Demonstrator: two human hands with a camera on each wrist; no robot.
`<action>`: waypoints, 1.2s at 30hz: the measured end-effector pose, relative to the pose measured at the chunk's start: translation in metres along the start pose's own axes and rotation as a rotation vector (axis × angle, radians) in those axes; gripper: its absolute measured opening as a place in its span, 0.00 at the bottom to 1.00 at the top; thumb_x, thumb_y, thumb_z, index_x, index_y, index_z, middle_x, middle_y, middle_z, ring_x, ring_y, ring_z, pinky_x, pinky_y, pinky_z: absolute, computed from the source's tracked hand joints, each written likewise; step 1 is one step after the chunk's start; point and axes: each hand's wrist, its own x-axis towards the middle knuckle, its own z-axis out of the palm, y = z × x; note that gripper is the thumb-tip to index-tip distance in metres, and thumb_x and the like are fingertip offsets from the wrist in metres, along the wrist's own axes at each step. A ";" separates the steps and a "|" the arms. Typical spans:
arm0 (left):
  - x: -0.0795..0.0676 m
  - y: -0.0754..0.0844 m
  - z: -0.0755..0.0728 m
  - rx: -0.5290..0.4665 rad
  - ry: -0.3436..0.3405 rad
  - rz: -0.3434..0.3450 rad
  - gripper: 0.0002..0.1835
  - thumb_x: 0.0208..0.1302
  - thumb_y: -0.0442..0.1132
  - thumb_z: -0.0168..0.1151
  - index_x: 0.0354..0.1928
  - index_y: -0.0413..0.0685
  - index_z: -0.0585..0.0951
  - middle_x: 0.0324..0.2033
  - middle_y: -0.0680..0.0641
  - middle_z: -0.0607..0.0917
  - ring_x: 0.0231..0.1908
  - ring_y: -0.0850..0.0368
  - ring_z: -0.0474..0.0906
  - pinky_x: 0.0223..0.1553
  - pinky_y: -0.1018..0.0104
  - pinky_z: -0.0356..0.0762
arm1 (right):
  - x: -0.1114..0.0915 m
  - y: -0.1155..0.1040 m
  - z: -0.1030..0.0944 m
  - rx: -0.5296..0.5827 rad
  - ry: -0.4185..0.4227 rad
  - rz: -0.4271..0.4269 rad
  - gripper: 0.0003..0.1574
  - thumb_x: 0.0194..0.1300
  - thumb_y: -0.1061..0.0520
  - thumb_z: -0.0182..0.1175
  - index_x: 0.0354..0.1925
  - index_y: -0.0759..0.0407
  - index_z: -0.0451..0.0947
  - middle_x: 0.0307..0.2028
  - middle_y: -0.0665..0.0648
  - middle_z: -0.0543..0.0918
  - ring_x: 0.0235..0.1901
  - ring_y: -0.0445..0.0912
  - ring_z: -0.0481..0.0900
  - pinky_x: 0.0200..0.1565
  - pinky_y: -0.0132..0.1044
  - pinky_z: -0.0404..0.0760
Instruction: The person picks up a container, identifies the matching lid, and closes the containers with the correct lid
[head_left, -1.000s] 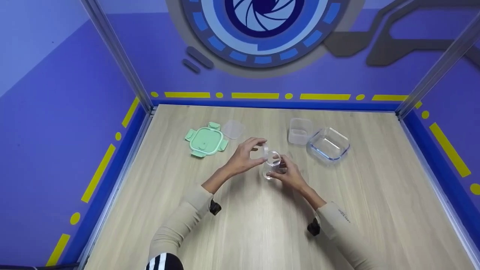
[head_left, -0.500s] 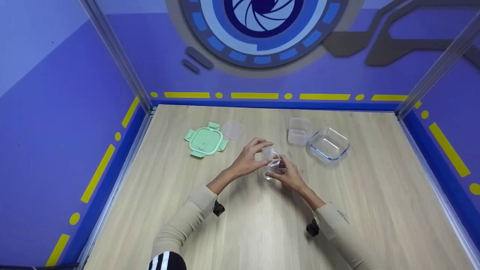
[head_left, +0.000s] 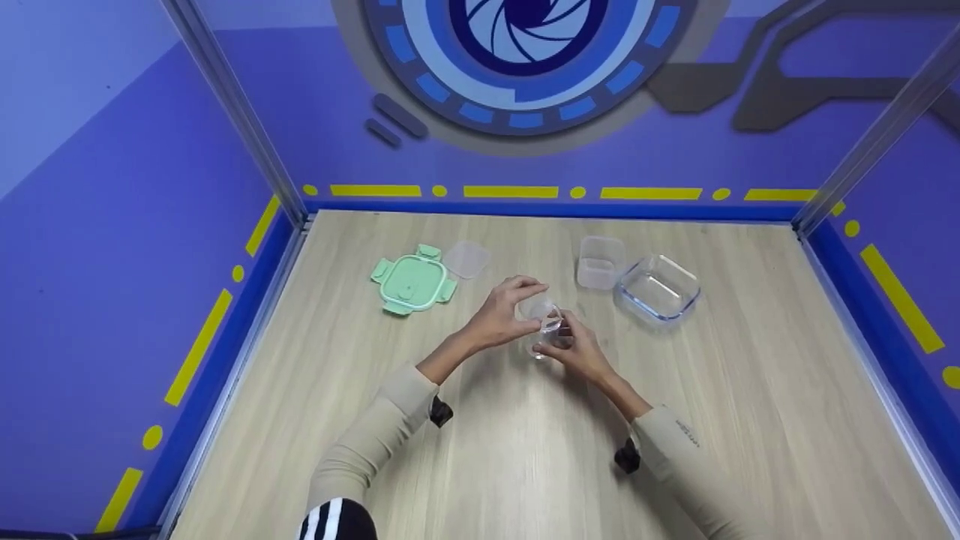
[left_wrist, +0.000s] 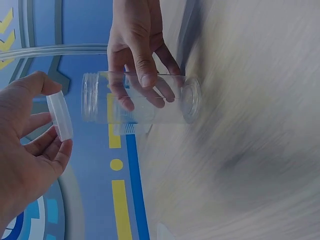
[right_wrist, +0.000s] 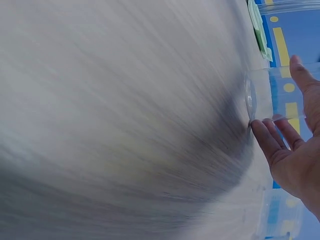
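Note:
A clear cylindrical jar (left_wrist: 165, 110) with a threaded mouth stands upright on the table. My right hand (head_left: 579, 349) grips it around the side, thumb on the near face and fingers behind it; in the right wrist view the jar's base (right_wrist: 250, 98) is down at the wood. My left hand (head_left: 496, 315) pinches a round translucent lid (left_wrist: 60, 116) by its edge, between thumb and fingers. In the left wrist view a small gap separates this lid from the jar's threaded mouth; in the head view it overlaps the mouth.
A green clip-on lid (head_left: 413, 283) and a thin translucent lid (head_left: 467, 259) lie at the back left. A translucent plastic container (head_left: 600, 262) and a square glass container (head_left: 659, 288) sit at the back right. Blue walls (head_left: 517, 172) enclose the wooden table (head_left: 525, 480).
My left hand has moved slightly right and tilted the lid from edge-on to flatter over the jar's mouth. The right hand and the jar stay in place.

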 end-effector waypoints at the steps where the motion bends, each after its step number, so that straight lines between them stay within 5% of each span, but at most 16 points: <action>1: 0.000 0.000 0.001 0.003 -0.004 0.002 0.30 0.56 0.34 0.69 0.63 0.34 0.79 0.58 0.36 0.82 0.62 0.42 0.76 0.67 0.50 0.74 | 0.000 0.000 0.000 -0.001 -0.003 0.000 0.39 0.55 0.60 0.77 0.63 0.64 0.72 0.52 0.65 0.85 0.54 0.59 0.83 0.59 0.57 0.81; 10: 0.002 -0.001 0.005 0.005 -0.067 -0.004 0.30 0.57 0.34 0.72 0.62 0.34 0.79 0.59 0.37 0.82 0.63 0.42 0.76 0.67 0.50 0.74 | 0.000 0.002 -0.001 0.012 -0.026 -0.035 0.42 0.55 0.61 0.77 0.65 0.63 0.72 0.51 0.67 0.84 0.53 0.65 0.83 0.57 0.63 0.81; 17: 0.004 -0.001 0.007 0.039 -0.119 -0.022 0.30 0.57 0.35 0.71 0.63 0.35 0.80 0.60 0.38 0.82 0.64 0.43 0.75 0.68 0.51 0.73 | 0.000 0.000 -0.002 -0.016 -0.067 -0.048 0.36 0.59 0.59 0.75 0.62 0.63 0.72 0.52 0.65 0.85 0.54 0.60 0.85 0.57 0.54 0.84; 28: 0.003 -0.001 0.011 0.056 -0.145 -0.028 0.30 0.57 0.35 0.72 0.63 0.36 0.79 0.60 0.39 0.81 0.63 0.44 0.75 0.67 0.53 0.73 | 0.001 0.004 -0.002 0.015 -0.070 -0.081 0.35 0.58 0.61 0.75 0.61 0.65 0.74 0.51 0.68 0.85 0.53 0.61 0.85 0.58 0.55 0.83; 36: 0.004 0.000 0.014 0.098 -0.182 0.001 0.30 0.61 0.34 0.68 0.66 0.35 0.77 0.62 0.39 0.79 0.66 0.45 0.72 0.70 0.54 0.71 | -0.002 0.000 -0.002 0.013 -0.068 -0.029 0.35 0.59 0.60 0.74 0.63 0.65 0.73 0.55 0.69 0.84 0.57 0.64 0.83 0.60 0.60 0.80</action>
